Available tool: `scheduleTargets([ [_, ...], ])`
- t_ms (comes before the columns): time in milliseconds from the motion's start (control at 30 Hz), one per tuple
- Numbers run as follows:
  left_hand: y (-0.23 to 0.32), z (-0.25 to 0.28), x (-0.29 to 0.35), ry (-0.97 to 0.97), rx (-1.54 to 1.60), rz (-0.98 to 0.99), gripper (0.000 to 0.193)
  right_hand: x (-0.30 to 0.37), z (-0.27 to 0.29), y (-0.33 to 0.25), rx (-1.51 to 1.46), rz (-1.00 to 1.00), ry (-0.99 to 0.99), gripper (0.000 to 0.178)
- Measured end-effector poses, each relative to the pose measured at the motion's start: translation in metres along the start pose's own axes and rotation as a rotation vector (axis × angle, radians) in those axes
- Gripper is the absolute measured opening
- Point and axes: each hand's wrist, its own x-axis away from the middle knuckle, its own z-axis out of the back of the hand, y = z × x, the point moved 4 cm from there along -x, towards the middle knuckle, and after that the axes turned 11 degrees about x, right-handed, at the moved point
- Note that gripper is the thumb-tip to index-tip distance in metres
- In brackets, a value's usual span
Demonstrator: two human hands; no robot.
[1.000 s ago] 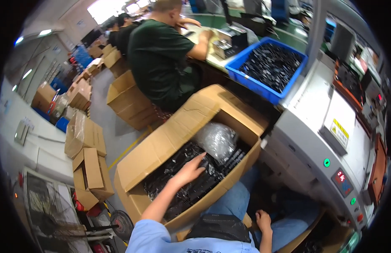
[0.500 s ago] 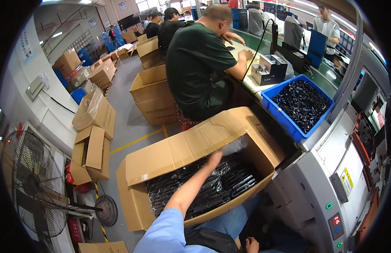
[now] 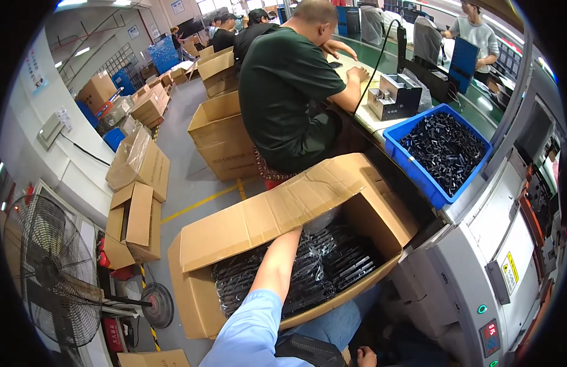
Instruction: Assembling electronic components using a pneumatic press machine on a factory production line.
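Two hands, can't tell either grip: left hand's hidden under the flap (image 3: 265, 220), its cardboard carton (image 3: 188, 300) of plastic-wrapped black strips (image 3: 350, 264) probably parked close for easy reach, right hand (image 3: 366, 356) barely showing.

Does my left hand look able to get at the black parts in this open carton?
Likely yes: your left forearm reaches into the open carton, and black parts lie beside it, some under clear film. The flap hides the hand itself, so contact can't be seen.
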Motion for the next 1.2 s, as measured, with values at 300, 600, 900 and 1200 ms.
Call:
scheduleTargets([
  [300, -0.022, 0.030, 0.001, 0.147, 0.278, 0.095, 0.035, 0.006, -0.002, -0.001, -0.008, -0.054, -0.041, 0.027],
  [600, -0.024, 0.012, 0.054, 0.150, 0.573, 0.188, 0.037, 0.002, 0.043, -0.057, 0.041, -0.189, -0.014, 0.015],
  [900, 0.025, 0.048, 0.078, 0.072, 1.119, 0.282, 0.046, 0.007, 0.039, -0.042, 0.050, -0.225, 0.012, 0.015],
  [1200, 0.118, 0.048, 0.171, -1.064, 0.753, -0.530, 0.081, 0.008, -0.006, 0.004, 0.014, -0.064, 0.047, 0.026],
])
